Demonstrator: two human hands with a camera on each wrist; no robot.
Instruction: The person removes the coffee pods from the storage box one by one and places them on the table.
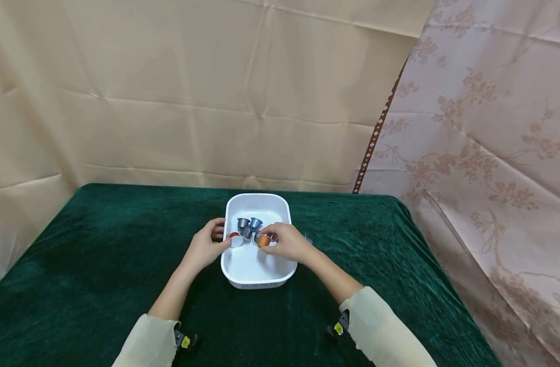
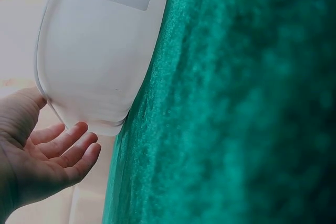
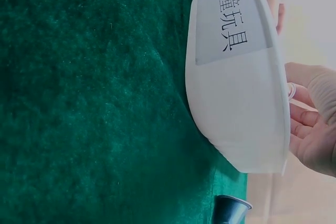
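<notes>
A white plastic basin (image 1: 256,270) stands on the green cloth and holds several coffee capsules. My right hand (image 1: 286,243) reaches over its right rim and pinches an orange coffee capsule (image 1: 263,240) between thumb and fingers. On the left side, my left hand (image 1: 207,244) grips the basin's rim, thumb over the edge and fingers along the outer wall (image 2: 105,72). Close to that thumb lies a red capsule (image 1: 234,235), beside a capsule's pale round lid (image 1: 236,241). Dark grey (image 1: 243,223) and blue capsules (image 1: 255,223) are clustered in the basin's middle.
Outside the basin, to its right, a dark blue capsule (image 3: 231,210) lies on the green cloth (image 1: 124,244). A printed label (image 3: 231,22) is stuck on the basin's near wall. Beige (image 1: 170,102) and floral curtains (image 1: 482,153) hang behind the table.
</notes>
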